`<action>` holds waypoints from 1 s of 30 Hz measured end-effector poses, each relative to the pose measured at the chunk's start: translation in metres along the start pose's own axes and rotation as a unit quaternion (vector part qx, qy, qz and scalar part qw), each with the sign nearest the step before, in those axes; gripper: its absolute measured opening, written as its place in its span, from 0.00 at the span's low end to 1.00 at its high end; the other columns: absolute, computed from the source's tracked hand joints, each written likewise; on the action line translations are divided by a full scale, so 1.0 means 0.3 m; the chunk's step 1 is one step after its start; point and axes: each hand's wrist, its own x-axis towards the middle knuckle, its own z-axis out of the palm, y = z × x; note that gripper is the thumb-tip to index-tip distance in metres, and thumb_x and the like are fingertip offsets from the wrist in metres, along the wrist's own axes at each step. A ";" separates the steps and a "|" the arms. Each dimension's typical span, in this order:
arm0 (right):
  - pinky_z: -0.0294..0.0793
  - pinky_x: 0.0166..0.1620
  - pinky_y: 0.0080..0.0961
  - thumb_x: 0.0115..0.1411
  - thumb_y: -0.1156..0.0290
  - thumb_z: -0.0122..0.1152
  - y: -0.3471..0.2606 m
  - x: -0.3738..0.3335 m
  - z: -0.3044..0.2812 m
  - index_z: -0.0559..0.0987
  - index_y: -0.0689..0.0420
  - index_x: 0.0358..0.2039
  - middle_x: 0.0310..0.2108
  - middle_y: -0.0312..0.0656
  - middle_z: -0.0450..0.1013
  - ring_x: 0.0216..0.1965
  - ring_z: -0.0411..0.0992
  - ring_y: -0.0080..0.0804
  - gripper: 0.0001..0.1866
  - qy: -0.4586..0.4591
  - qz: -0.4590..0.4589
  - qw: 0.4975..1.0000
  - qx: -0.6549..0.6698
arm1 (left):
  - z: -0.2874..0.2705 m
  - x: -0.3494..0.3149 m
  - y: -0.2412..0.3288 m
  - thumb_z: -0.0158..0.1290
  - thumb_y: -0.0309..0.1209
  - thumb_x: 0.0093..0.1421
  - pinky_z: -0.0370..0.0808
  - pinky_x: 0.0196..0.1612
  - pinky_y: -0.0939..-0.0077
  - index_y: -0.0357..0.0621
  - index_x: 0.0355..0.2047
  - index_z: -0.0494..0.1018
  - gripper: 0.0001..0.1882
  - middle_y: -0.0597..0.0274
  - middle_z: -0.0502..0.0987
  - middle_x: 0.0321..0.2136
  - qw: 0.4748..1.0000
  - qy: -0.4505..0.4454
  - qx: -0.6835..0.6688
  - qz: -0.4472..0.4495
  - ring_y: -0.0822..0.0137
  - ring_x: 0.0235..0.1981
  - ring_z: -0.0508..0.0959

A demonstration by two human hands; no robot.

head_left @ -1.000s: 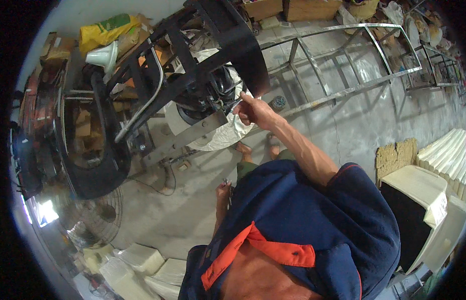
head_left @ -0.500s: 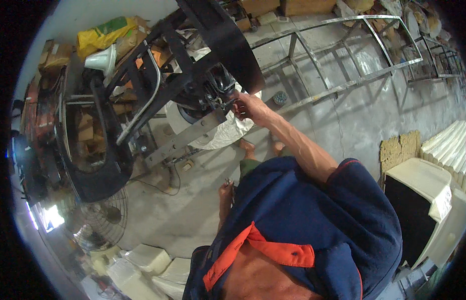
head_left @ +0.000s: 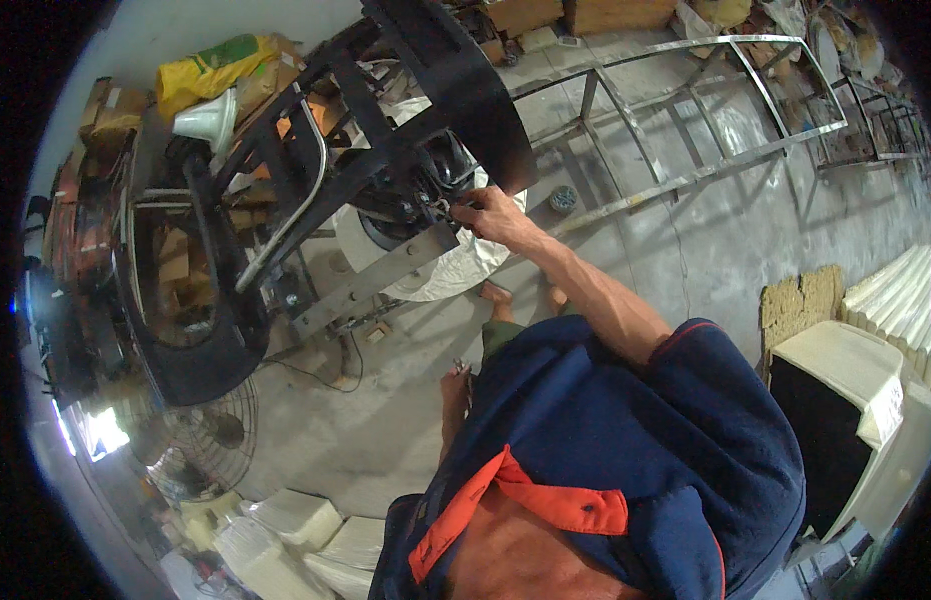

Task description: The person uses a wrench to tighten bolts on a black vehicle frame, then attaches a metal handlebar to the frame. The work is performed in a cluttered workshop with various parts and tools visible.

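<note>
My right hand (head_left: pixel 490 215) reaches out to a large black frame (head_left: pixel 347 100), its fingers closed together at small metal parts (head_left: pixel 437 207) under a curved black panel (head_left: pixel 485 120). What those fingertips hold, if anything, is too small to make out. Just below the fingers, a flat grey metal bar (head_left: pixel 375 275) with holes runs along the frame. Low beside my body, my left hand (head_left: pixel 454 388) is closed on a small shiny metal piece (head_left: pixel 461 366) whose kind I cannot tell. A bent silver tube (head_left: pixel 310 170) crosses the frame's left part.
A long welded metal frame (head_left: pixel 630 125) lies on the floor behind. A small round container (head_left: pixel 562 198) stands near its edge. White sheeting (head_left: pixel 455 265) lies beneath the black frame. A caged fan (head_left: pixel 210 430) and pale foam blocks (head_left: pixel 290 520) are at lower left, padded pieces (head_left: pixel 835 370) at right.
My right hand has shifted slightly left, its fingers closer in against the small metal parts. The left hand stays low with its metal piece.
</note>
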 end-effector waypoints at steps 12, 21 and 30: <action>0.62 0.25 0.20 0.60 0.65 0.64 0.056 0.049 -0.018 0.81 0.62 0.31 0.20 0.32 0.70 0.20 0.65 0.17 0.11 -0.021 -0.031 0.997 0.072 | 0.019 0.032 -0.079 0.60 0.39 0.59 0.65 0.22 0.71 0.37 0.27 0.76 0.16 0.66 0.74 0.18 0.984 0.018 -0.155 -0.090 0.72 0.18 0.71; 0.74 0.35 0.31 0.60 0.66 0.62 0.003 0.031 0.000 0.83 0.64 0.40 0.29 0.43 0.79 0.30 0.75 0.29 0.14 -0.003 -0.099 0.989 -0.109 | 0.034 0.091 -0.162 0.58 0.47 0.59 0.69 0.28 0.65 0.38 0.26 0.77 0.21 0.57 0.76 0.18 0.995 0.038 0.078 0.056 0.68 0.22 0.75; 0.74 0.36 0.23 0.63 0.62 0.63 -0.029 0.118 0.015 0.82 0.65 0.43 0.32 0.40 0.79 0.33 0.74 0.22 0.17 -0.030 -0.033 0.998 -0.052 | 0.053 0.128 -0.140 0.58 0.47 0.58 0.68 0.28 0.63 0.35 0.25 0.75 0.23 0.57 0.74 0.17 0.998 0.038 -0.025 -0.050 0.68 0.22 0.71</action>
